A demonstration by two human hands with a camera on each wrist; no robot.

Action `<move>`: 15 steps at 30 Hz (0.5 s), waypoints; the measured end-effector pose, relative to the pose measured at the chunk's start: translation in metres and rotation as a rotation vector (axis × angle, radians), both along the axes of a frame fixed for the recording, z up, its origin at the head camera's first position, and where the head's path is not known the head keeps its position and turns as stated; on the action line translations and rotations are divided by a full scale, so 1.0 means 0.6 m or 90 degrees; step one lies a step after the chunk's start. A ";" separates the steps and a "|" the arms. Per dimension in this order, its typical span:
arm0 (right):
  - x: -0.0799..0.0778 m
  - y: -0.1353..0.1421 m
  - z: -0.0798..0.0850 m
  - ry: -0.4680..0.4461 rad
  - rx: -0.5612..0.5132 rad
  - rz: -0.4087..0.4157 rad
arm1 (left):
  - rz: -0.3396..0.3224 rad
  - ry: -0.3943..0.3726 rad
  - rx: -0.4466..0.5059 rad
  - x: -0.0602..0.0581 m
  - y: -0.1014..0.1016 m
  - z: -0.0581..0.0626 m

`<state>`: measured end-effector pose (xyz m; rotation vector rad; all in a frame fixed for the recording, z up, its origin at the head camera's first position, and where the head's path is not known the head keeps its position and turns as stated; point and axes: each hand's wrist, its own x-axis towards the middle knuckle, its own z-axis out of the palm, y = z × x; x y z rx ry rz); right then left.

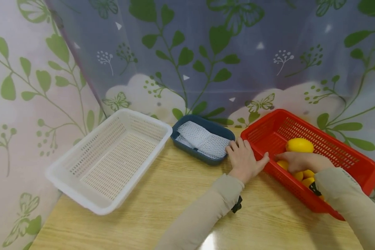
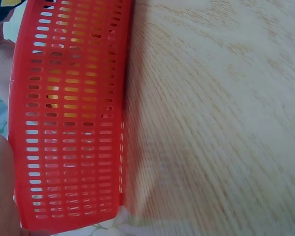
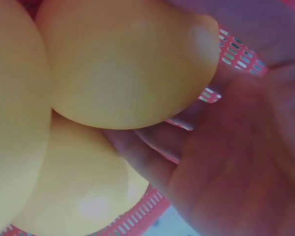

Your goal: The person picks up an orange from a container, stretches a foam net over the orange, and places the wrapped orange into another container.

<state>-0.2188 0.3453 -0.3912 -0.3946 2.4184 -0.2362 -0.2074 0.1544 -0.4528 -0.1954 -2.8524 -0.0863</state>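
Leaf-print curtain behind, pale wooden table in front, with three containers in a row: white basket to the left, blue tray in the middle holding white foam netting, red basket to the right.

Left hand: rests outside the red basket at its near left corner, fingers straight and together, thumb spread along the red wall, gripping nothing. From the left wrist, only the slotted red basket wall standing on the table.

Right hand: reaches down inside the red basket, palm down among the yellow fruits, so by far the nearer hand. Largest yellow fruit: lies just beyond the knuckles toward the far wall, long axis running left to right across the head view, crosswise to the forearm.

From the right wrist, fingers pushed in under and between the yellow fruits, touching their skins, slightly bent. Cannot tell whether closed round one fruit or merely lying against the pile; thumb hidden.
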 end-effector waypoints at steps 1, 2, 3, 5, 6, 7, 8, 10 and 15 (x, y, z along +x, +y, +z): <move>0.000 0.001 -0.002 0.002 -0.003 -0.003 | 0.000 0.001 -0.005 0.000 0.000 0.000; -0.001 0.001 -0.004 0.003 -0.006 -0.007 | -0.001 0.003 -0.009 0.000 0.000 -0.001; -0.001 0.001 -0.005 0.006 -0.011 -0.009 | -0.001 0.004 -0.012 0.000 -0.001 0.000; -0.001 0.002 -0.007 0.005 -0.021 -0.019 | -0.001 0.001 -0.017 0.000 -0.001 0.001; -0.002 0.002 -0.008 0.003 -0.025 -0.024 | 0.000 -0.001 -0.019 0.000 -0.002 0.001; -0.002 0.002 -0.008 0.002 -0.028 -0.028 | 0.000 -0.005 -0.022 0.000 -0.002 0.002; -0.002 0.002 -0.007 -0.001 -0.033 -0.030 | 0.001 -0.010 -0.024 0.001 -0.002 0.004; -0.003 0.004 -0.007 -0.003 -0.041 -0.030 | 0.001 -0.019 -0.030 0.001 -0.001 0.006; -0.003 0.009 -0.006 -0.004 -0.072 -0.027 | 0.004 -0.029 -0.046 0.002 0.000 0.013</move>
